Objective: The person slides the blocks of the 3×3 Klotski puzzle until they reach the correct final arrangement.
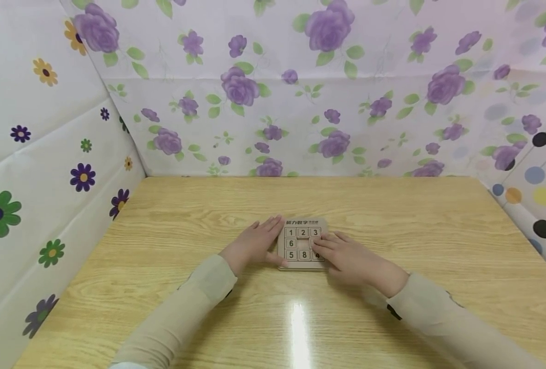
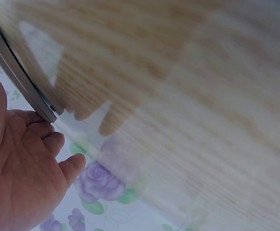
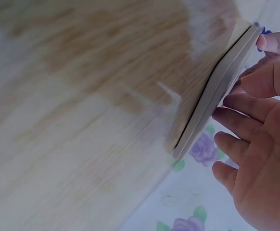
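Note:
A sliding number puzzle [image 1: 303, 265] lies flat on the table, its numbered tiles set in a pale frame. The top row reads 1, 2, 3; at the centre is a bare slot [image 1: 303, 243] beside tile 6 [image 1: 291, 243]. My left hand [image 1: 256, 243] rests along the puzzle's left side, thumb at the near left corner, fingers stretched toward the far one. With extended fingers my right hand [image 1: 351, 258] touches the right-hand tiles, partly hiding the middle right tile and tile 4 [image 1: 317, 255]. In both wrist views the puzzle's side edge [image 3: 212, 96] shows beside the fingers.
The wooden table [image 1: 199, 205] surrounds the puzzle on all sides. Behind it hangs a cloth [image 1: 199, 61] with purple flowers. Further patterned cloths stand at the left [image 1: 47, 169] and right [image 1: 536, 205]. A bright reflection lies on the near tabletop.

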`<state>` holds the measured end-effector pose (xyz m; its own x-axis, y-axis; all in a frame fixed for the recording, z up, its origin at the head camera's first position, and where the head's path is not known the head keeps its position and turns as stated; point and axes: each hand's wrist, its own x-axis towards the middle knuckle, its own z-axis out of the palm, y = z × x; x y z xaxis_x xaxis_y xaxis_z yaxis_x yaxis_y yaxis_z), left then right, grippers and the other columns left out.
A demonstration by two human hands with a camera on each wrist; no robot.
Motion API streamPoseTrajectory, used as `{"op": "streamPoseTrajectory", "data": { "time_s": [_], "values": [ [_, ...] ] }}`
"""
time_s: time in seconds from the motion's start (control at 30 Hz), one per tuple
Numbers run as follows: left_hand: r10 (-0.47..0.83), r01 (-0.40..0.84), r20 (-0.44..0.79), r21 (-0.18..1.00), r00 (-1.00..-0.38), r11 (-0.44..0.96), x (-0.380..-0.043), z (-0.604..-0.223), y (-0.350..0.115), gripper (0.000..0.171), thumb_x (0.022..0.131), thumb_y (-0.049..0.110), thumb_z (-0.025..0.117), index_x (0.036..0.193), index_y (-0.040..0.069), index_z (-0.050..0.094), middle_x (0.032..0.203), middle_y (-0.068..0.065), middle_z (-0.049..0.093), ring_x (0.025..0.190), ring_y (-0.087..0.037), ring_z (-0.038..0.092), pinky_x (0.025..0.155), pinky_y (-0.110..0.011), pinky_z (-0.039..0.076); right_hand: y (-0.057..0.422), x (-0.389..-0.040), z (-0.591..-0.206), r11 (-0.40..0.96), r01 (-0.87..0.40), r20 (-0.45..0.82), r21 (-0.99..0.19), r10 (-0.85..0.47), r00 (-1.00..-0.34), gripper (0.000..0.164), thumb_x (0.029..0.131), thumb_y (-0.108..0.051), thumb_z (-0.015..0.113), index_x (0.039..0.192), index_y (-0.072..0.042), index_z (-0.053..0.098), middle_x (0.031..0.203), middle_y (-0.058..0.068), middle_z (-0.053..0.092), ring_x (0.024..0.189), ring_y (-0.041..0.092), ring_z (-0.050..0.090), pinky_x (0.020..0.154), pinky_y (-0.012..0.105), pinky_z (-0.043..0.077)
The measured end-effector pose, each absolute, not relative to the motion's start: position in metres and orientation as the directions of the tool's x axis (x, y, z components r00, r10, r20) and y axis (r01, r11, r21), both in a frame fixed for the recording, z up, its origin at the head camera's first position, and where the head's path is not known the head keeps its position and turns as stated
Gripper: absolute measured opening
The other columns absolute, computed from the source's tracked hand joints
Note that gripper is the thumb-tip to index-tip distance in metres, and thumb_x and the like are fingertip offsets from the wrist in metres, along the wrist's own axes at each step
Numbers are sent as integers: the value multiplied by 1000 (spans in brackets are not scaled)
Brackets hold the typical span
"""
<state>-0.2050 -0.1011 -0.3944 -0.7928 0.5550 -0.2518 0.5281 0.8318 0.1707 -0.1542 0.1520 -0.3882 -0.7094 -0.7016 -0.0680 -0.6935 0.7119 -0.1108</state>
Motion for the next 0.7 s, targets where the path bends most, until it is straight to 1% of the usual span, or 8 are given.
{"op": "streamPoseTrajectory", "data": {
  "time_s": [0.2,0.53,0.7],
  "values": [
    [562,530,-245,187,-790,827,-204,-394,-102,110,76,69,58,154,9,9,161,-5,6,148,-19,9,121,-43,12,144,-156,-387,708,-693,-82,-138,-705,-704,53,90,-15,51,141,-2,44,148,12,42,140,33,32,118,50,20],
    [553,521,-252,186,-794,833,-204,-395,-101,111,76,70,58,154,10,8,160,-4,5,148,-19,8,121,-43,11,131,-158,-386,703,-695,-112,-148,-710,-695,53,90,-15,50,142,-2,43,149,12,40,141,32,31,118,50,18],
    [552,522,-254,177,-794,834,-205,-395,-100,110,76,69,58,154,9,8,160,-5,5,148,-20,8,121,-44,12,134,-159,-388,680,-721,-83,-134,-733,-676,54,89,-14,53,140,0,45,147,15,42,140,34,32,117,52,21]
  ]
}}
